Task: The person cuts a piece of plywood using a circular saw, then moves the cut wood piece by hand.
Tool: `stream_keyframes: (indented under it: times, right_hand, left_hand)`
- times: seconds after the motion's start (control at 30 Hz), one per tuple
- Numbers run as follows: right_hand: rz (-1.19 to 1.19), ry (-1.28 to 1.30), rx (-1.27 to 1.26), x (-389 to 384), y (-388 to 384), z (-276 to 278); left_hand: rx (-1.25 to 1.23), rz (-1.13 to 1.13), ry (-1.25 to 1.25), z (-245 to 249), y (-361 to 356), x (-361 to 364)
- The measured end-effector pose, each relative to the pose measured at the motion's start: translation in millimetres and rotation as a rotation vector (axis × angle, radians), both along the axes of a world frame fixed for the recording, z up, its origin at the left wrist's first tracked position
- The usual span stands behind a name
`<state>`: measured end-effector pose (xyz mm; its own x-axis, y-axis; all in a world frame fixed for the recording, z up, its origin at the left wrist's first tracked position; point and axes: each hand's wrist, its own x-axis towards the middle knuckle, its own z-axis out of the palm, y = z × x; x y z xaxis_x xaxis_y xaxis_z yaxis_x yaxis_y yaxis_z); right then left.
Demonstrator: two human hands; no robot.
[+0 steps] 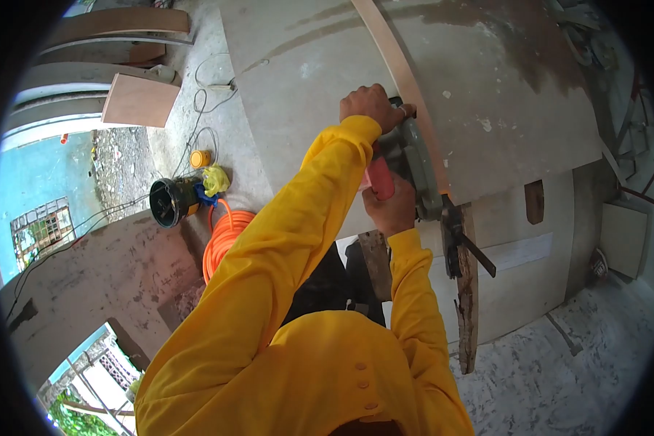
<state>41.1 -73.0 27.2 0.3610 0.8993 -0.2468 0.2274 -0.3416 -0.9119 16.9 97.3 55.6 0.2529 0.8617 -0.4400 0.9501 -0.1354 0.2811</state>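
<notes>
A grey-green power tool with a red part [413, 163] rests against a long curved wooden strip [407, 80] on a large grey board [305, 65]. My left hand [370, 105] is wrapped over the far end of the tool, thumb toward the strip. Nearer to my body, my right hand [396, 207] grips the tool's red handle [380, 180]. Just right of the tool's near end, a dark metal clamp [454, 240] sits at the strip's end, above a rough wooden piece [468, 305]. The tool's underside is hidden.
An orange coiled hose [224, 240], a black bucket [168, 203], a yellow container [200, 158] and thin cables lie at left. Curved wooden pieces [116, 25] and a flat wooden panel [139, 100] are at upper left. A pale square panel [623, 240] stands at right.
</notes>
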Motion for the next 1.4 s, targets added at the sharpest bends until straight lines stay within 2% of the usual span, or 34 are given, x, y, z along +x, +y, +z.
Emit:
stream_keyframes:
  times: [0.1,0.2,0.27,0.4,0.47,0.5,0.57,0.67,0.7,0.73,0.77,0.83,0.9,0.93,1.0,1.03,1.1,1.2,1.33,1.4]
  right_hand:
    - [-0.001,-0.038,0.038,-1.1,4.7,-8.0]
    - [0.014,-0.071,0.101,0.4,7.7,-13.1]
    - [0.037,-0.125,0.159,2.1,6.6,-13.4]
    - [0.07,-0.117,0.159,4.2,9.6,-16.2]
    - [0.085,-0.119,0.102,6.7,8.6,-18.7]
    - [0.098,-0.115,0.094,5.0,9.0,-16.4]
    - [0.06,-0.037,0.088,4.8,11.0,-11.4]
    - [0.095,-0.147,0.135,6.4,10.5,-13.8]
    - [0.102,-0.147,0.136,6.4,11.0,-13.7]
    - [0.094,-0.122,0.131,5.8,11.1,-13.1]
    - [0.086,-0.097,0.126,5.2,11.0,-12.6]
    - [0.091,-0.095,0.111,6.6,10.0,-16.9]
    - [0.098,-0.097,0.098,6.2,10.2,-17.2]
    - [0.09,-0.101,0.096,5.5,9.7,-15.8]
    - [0.084,-0.113,0.094,5.6,9.5,-15.9]
    - [0.086,-0.113,0.083,6.5,9.0,-17.7]
    - [0.096,-0.116,0.072,6.8,9.5,-18.4]
    - [0.08,-0.092,0.085,5.6,9.6,-16.0]
    - [0.095,-0.138,0.098,4.4,9.4,-11.5]
    - [0.101,-0.151,0.093,5.6,10.5,-11.9]
  left_hand:
    - [-0.003,0.005,-0.011,-3.3,4.6,-1.0]
    - [0.124,-0.015,-0.079,-14.3,8.1,-3.3]
    - [0.082,-0.017,-0.105,-12.8,11.1,-5.5]
    - [0.107,0.087,-0.221,-18.4,12.2,-18.4]
    - [0.426,0.258,-0.602,-18.8,1.6,-31.3]
    - [0.422,0.273,-0.595,-22.3,-9.0,-43.3]
    - [0.593,0.465,-0.836,-35.0,-43.8,-77.9]
    - [0.365,0.58,-0.762,-44.5,-133.1,-118.4]
    - [0.282,0.502,-0.628,-61.1,-171.5,-128.4]
    - [0.023,0.471,-0.679,-64.4,-206.6,-136.2]
    - [-0.116,0.434,-0.638,-75.8,-242.7,-138.6]
    - [-0.302,0.295,-0.785,-101.9,-300.9,-141.0]
    - [-0.432,0.254,-0.765,-126.5,-338.7,-126.8]
    - [-0.428,0.256,-0.771,-123.0,-338.3,-113.2]
    - [-0.472,0.491,-0.802,-115.0,-333.8,-83.1]
    - [-0.472,0.493,-0.81,-117.1,-332.4,-72.2]
    - [-0.223,0.517,-0.746,-122.3,-326.6,-57.3]
    - [-0.333,0.658,-0.812,-112.3,-311.0,-45.6]
    - [-0.362,0.678,-0.825,-136.1,-309.4,-37.7]
    - [-0.389,0.615,-0.768,-145.0,-317.8,-32.7]
